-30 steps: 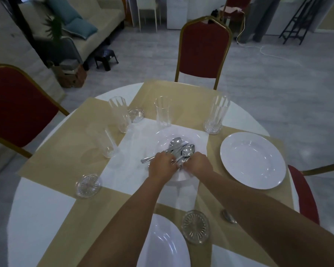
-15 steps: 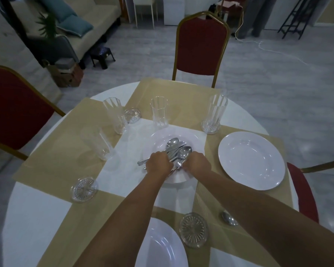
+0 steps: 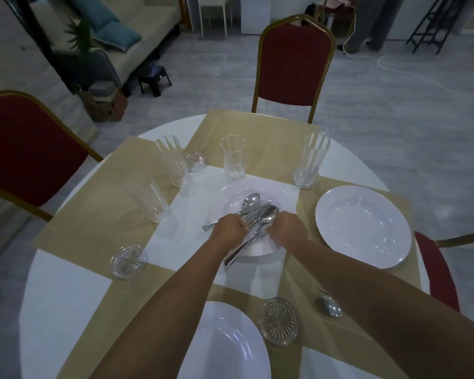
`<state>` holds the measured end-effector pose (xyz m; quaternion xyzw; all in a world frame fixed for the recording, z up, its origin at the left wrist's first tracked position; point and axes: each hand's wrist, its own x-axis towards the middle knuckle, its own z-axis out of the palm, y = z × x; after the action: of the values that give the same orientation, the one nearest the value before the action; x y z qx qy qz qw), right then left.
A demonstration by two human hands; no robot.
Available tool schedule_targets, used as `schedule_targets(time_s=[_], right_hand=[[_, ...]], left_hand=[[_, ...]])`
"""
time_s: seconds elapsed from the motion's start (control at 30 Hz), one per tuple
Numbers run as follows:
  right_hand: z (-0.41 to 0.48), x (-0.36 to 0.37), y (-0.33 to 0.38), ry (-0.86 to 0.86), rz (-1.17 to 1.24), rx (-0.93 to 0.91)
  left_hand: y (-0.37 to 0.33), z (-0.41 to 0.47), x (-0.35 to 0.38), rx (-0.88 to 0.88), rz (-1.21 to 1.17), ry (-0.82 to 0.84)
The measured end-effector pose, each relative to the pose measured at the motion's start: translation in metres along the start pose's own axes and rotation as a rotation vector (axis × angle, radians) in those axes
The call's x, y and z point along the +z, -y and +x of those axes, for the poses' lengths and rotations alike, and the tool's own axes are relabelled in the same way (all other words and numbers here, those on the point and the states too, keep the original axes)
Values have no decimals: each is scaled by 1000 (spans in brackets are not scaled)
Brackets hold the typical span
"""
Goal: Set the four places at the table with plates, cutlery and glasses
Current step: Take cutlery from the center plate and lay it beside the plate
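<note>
While still over ctr plate (image 3: 283,196), L hand (image 3: 229,228) & R hand (image 3: 287,231) clenched on cutlery (image 3: 257,212), one handle nearer.

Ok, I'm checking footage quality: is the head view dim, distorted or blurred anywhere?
Head view: dim overall; wide-angle stretch enlarges the left forearm near the bottom edge; cutlery is sharp, with glints; soft highlights on the right plate.

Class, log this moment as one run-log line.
left hand: holds cutlery | right hand: holds cutlery | where: over centre plate | step: sorting cutlery
</note>
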<state>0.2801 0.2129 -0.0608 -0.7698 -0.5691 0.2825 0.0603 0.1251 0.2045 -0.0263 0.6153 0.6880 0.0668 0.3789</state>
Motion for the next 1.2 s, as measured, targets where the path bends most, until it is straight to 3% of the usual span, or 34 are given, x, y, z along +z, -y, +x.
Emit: schedule_targets(time_s=[0.17, 0.4, 0.93, 1.2], right_hand=[[3, -11, -11, -43, 9, -18], [11, -17, -14, -100, -14, -74], [51, -2, 55, 174, 3, -320], [57, 5, 55, 202, -56, -434]], left_hand=[[7, -10, 2, -107, -89, 113], [6, -12, 16, -60, 74, 39], [11, -19, 16, -146, 315, -116], [15, -24, 19, 10, 285, -77]])
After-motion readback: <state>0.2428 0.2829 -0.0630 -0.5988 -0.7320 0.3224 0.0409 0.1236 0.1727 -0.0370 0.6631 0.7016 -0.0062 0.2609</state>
